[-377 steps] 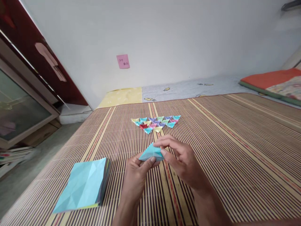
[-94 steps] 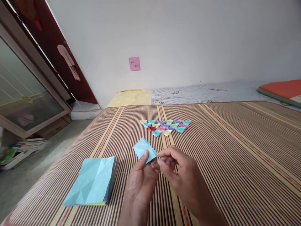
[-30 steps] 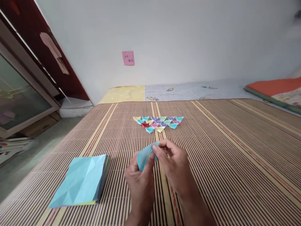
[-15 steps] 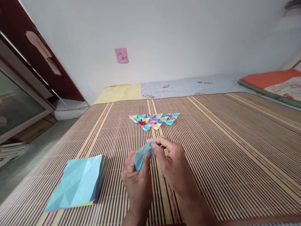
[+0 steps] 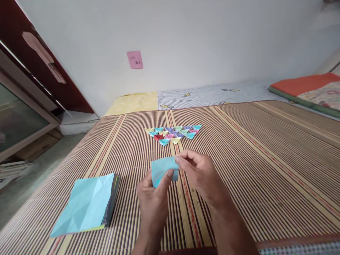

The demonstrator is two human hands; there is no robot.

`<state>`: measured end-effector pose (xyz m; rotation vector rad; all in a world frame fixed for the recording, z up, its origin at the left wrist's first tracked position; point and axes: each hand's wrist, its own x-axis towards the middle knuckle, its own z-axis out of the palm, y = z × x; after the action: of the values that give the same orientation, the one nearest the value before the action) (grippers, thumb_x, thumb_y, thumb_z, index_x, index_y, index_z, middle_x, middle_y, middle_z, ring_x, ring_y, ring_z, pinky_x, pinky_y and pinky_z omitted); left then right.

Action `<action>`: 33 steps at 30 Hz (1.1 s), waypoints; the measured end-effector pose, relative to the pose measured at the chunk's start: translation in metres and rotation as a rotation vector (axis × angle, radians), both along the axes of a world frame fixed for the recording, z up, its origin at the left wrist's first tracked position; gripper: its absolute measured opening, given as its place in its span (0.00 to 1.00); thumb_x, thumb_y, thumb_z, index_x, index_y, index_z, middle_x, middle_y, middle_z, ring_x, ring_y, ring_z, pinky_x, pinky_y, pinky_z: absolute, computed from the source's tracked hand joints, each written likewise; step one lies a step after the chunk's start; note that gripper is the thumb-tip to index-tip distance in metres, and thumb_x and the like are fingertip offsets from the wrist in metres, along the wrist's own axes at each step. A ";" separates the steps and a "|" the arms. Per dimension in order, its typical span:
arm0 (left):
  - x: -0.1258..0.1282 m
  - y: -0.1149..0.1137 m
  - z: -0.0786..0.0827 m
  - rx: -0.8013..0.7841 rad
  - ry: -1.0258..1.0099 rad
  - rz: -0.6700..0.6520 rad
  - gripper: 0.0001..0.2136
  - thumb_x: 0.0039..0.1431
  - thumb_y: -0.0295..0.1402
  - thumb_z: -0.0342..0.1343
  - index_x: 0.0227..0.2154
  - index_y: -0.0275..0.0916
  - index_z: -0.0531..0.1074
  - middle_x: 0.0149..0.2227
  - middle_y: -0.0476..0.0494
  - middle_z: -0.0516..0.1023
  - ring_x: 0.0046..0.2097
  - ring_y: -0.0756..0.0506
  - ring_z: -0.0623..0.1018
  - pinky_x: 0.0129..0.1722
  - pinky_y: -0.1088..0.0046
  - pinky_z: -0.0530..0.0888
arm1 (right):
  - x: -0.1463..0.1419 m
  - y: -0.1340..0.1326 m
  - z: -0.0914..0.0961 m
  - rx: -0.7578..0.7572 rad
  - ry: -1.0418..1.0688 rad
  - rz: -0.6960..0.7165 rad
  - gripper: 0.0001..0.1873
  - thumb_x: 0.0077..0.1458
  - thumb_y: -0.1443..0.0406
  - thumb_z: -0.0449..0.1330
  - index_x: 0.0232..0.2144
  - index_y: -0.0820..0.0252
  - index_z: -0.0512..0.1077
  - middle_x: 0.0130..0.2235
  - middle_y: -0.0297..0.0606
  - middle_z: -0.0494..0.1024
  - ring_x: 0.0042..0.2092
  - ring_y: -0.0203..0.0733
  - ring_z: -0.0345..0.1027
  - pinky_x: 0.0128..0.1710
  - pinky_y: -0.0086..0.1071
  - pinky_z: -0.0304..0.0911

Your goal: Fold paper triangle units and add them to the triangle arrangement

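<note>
Blue folded paper (image 5: 161,166) in head view, held up over the mat (image 5: 252,170): gripped in left hand (image 5: 154,198), pinched at upper right corner by right hand (image 5: 200,171). Can spot small folded pieces (image 5: 170,136) toward mat's far edge.

Two hands (image 5: 154,199), one blue paper (image 5: 164,165), one paper stack (image 5: 84,204), one pink note (image 5: 135,60), roughly seventeen tiny folded pieces (image 5: 169,136).
</note>
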<state>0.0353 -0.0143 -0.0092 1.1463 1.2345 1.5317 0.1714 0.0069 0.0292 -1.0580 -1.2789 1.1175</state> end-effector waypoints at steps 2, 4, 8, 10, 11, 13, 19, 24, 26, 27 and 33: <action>0.001 0.001 -0.001 -0.010 -0.033 0.000 0.07 0.56 0.39 0.69 0.34 0.43 0.84 0.31 0.49 0.84 0.34 0.46 0.80 0.39 0.69 0.76 | 0.003 0.001 -0.001 -0.010 0.025 0.006 0.11 0.60 0.60 0.63 0.28 0.60 0.75 0.28 0.32 0.74 0.32 0.37 0.68 0.33 0.31 0.63; 0.002 0.001 0.000 -0.014 -0.025 0.022 0.08 0.55 0.40 0.69 0.33 0.42 0.84 0.31 0.48 0.84 0.33 0.45 0.80 0.38 0.69 0.76 | 0.004 0.001 -0.001 -0.005 0.029 0.025 0.10 0.61 0.60 0.63 0.29 0.60 0.75 0.29 0.32 0.74 0.33 0.37 0.68 0.35 0.31 0.64; 0.002 0.000 0.004 0.008 -0.002 0.034 0.07 0.55 0.40 0.69 0.33 0.43 0.84 0.31 0.48 0.84 0.33 0.46 0.80 0.37 0.69 0.76 | 0.002 -0.001 0.000 0.000 0.036 0.076 0.10 0.61 0.61 0.63 0.29 0.60 0.74 0.28 0.31 0.71 0.31 0.35 0.64 0.33 0.30 0.61; 0.002 0.000 0.005 0.031 0.020 0.038 0.06 0.55 0.39 0.69 0.33 0.44 0.84 0.32 0.48 0.84 0.33 0.47 0.79 0.37 0.70 0.75 | 0.000 -0.001 0.000 0.000 0.036 0.086 0.11 0.60 0.61 0.63 0.29 0.60 0.73 0.27 0.30 0.69 0.30 0.35 0.61 0.31 0.30 0.59; 0.001 0.000 0.005 0.037 0.027 0.042 0.06 0.55 0.39 0.69 0.33 0.44 0.84 0.32 0.49 0.84 0.33 0.47 0.79 0.37 0.71 0.75 | -0.001 -0.001 0.000 0.006 0.029 0.082 0.11 0.61 0.61 0.62 0.28 0.60 0.72 0.27 0.30 0.69 0.30 0.35 0.61 0.30 0.31 0.59; 0.000 0.000 0.005 0.034 0.025 0.046 0.06 0.55 0.39 0.69 0.32 0.44 0.84 0.31 0.49 0.83 0.32 0.48 0.79 0.36 0.72 0.75 | -0.002 -0.001 -0.001 0.031 -0.010 0.054 0.11 0.61 0.61 0.61 0.28 0.60 0.72 0.27 0.30 0.69 0.29 0.36 0.61 0.30 0.31 0.58; 0.000 0.002 0.002 -0.043 -0.055 -0.031 0.08 0.53 0.40 0.71 0.32 0.41 0.84 0.28 0.49 0.83 0.31 0.46 0.80 0.36 0.71 0.76 | -0.002 -0.001 -0.001 0.115 -0.127 -0.024 0.15 0.64 0.61 0.57 0.25 0.58 0.68 0.23 0.27 0.61 0.25 0.34 0.53 0.24 0.31 0.50; 0.003 0.003 -0.001 -0.070 -0.224 -0.124 0.08 0.54 0.38 0.70 0.34 0.40 0.85 0.34 0.45 0.86 0.37 0.44 0.82 0.43 0.67 0.78 | 0.001 -0.003 0.001 0.077 -0.080 0.029 0.15 0.63 0.60 0.60 0.24 0.58 0.68 0.23 0.26 0.60 0.25 0.34 0.53 0.24 0.30 0.51; 0.004 0.003 0.001 -0.066 -0.225 -0.108 0.09 0.54 0.38 0.70 0.35 0.40 0.85 0.35 0.44 0.86 0.37 0.43 0.83 0.43 0.67 0.78 | 0.001 -0.003 0.002 0.063 -0.055 0.066 0.11 0.59 0.61 0.64 0.27 0.59 0.71 0.25 0.27 0.64 0.27 0.34 0.56 0.26 0.30 0.54; 0.005 0.003 0.001 -0.060 -0.220 -0.091 0.09 0.54 0.38 0.70 0.35 0.40 0.85 0.35 0.44 0.86 0.37 0.44 0.82 0.43 0.67 0.78 | 0.001 -0.003 0.002 0.066 -0.051 0.065 0.10 0.58 0.62 0.64 0.27 0.59 0.72 0.25 0.28 0.65 0.28 0.35 0.56 0.27 0.30 0.55; 0.005 0.003 0.001 -0.055 -0.195 -0.055 0.10 0.53 0.38 0.71 0.36 0.40 0.85 0.28 0.48 0.82 0.30 0.47 0.79 0.39 0.69 0.77 | 0.000 -0.002 0.003 0.088 -0.101 0.027 0.09 0.58 0.65 0.61 0.25 0.60 0.71 0.27 0.30 0.65 0.29 0.36 0.58 0.29 0.32 0.55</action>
<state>0.0407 -0.0112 -0.0085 0.9634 1.0985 1.5196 0.1715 0.0049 0.0323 -1.0454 -1.4127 1.0295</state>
